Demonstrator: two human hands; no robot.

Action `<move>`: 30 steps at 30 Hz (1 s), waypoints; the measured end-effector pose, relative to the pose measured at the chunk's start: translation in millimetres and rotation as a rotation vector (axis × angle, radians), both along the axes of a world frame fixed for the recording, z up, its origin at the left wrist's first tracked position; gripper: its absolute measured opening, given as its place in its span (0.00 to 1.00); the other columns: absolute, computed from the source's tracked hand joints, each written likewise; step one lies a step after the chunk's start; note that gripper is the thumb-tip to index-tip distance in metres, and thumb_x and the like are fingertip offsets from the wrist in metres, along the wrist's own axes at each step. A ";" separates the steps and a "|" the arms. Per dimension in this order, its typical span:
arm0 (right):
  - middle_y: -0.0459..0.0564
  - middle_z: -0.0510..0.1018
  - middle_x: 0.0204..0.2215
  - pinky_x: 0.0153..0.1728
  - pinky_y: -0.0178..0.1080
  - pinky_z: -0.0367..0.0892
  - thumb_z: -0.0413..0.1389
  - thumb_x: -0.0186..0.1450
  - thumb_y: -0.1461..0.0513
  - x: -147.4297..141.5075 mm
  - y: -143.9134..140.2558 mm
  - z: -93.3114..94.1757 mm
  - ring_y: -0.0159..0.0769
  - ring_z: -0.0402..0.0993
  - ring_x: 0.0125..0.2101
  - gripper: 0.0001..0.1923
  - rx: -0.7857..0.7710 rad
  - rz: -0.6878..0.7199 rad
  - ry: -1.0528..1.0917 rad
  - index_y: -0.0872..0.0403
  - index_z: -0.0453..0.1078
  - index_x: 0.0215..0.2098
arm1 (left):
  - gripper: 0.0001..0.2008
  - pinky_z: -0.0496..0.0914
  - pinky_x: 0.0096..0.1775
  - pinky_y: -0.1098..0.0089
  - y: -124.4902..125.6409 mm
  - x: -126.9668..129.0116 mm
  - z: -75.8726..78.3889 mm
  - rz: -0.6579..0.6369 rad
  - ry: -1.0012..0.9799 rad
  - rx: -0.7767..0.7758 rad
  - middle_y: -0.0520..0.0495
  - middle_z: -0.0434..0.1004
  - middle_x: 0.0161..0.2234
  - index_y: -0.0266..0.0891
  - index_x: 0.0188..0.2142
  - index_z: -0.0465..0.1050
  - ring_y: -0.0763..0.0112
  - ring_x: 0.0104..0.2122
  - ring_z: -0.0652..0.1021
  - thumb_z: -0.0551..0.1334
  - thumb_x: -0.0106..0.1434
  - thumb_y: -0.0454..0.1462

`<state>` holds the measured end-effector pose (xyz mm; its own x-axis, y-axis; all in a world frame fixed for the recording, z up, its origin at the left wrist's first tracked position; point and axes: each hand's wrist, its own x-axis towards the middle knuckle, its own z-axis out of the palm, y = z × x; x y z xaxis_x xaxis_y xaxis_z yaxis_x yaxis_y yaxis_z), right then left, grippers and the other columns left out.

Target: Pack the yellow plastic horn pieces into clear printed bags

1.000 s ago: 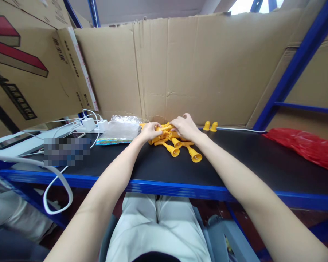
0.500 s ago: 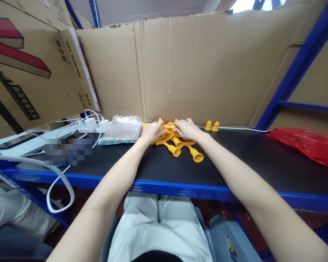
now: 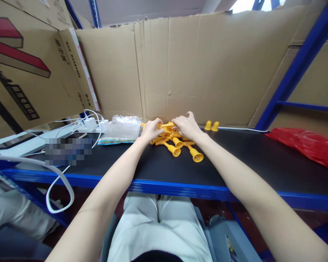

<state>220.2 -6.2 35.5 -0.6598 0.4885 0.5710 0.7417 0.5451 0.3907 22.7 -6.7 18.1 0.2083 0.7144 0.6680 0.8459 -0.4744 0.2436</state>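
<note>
Head view, the only one we have, looks down over both of our bare forearms reaching across a black tabletop with a blue front edge. Our left hand and right hand meet at the far edge of the tabletop, near its middle, over a heap of yellow trumpet-shaped parts. Between the two hands we hold one yellow part lying level: the left grip is curled shut around its left end, and the right grip pinches its right end with thumb and forefinger while the other fingers arch above the heap. Two parts of the heap lie nearer to us, their flared mouths pointing toward the front edge.

Just right of the right hand, against the far edge, stand two small yellow caps, side by side and apart from the heap. Left of the left hand lies a stack of clear plastic bags, almost touching the heap. Farther toward the left edge we see white chargers with white cables, one looping down over the front edge. At the right edge lies a red plastic bag, well apart from the hands. A cardboard wall stands behind the far edge.
</note>
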 end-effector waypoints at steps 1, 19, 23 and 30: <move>0.53 0.76 0.34 0.48 0.51 0.41 0.45 0.67 0.63 -0.3 -0.4 -0.1 0.41 0.66 0.38 0.10 0.009 0.001 -0.009 0.56 0.66 0.40 | 0.12 0.64 0.32 0.72 -0.6 -0.1 0.7 0.000 -0.026 -0.023 0.50 0.74 0.26 0.39 0.36 0.73 0.70 0.28 0.73 0.61 0.49 0.36; 0.56 0.75 0.40 0.47 0.46 0.46 0.44 0.67 0.61 4.3 12.1 -10.5 0.42 0.67 0.41 0.13 -0.146 0.019 -0.001 0.57 0.65 0.46 | 0.14 0.63 0.32 0.71 -13.8 4.0 1.2 0.171 0.132 -0.070 0.48 0.77 0.32 0.45 0.42 0.70 0.65 0.32 0.76 0.59 0.54 0.40; 0.55 0.75 0.37 0.46 0.47 0.46 0.46 0.66 0.61 1.9 8.4 -6.7 0.43 0.67 0.40 0.11 -0.142 -0.024 0.011 0.57 0.66 0.42 | 0.14 0.64 0.33 0.71 -14.1 3.8 0.9 0.150 0.138 -0.073 0.48 0.77 0.33 0.45 0.43 0.69 0.64 0.33 0.76 0.58 0.56 0.39; 0.54 0.75 0.36 0.47 0.49 0.44 0.45 0.66 0.64 0.8 1.0 -2.4 0.43 0.63 0.40 0.10 -0.057 -0.012 -0.025 0.55 0.66 0.40 | 0.14 0.65 0.34 0.69 -5.4 2.7 -2.7 0.103 0.022 -0.137 0.48 0.76 0.31 0.42 0.39 0.71 0.65 0.33 0.75 0.60 0.52 0.39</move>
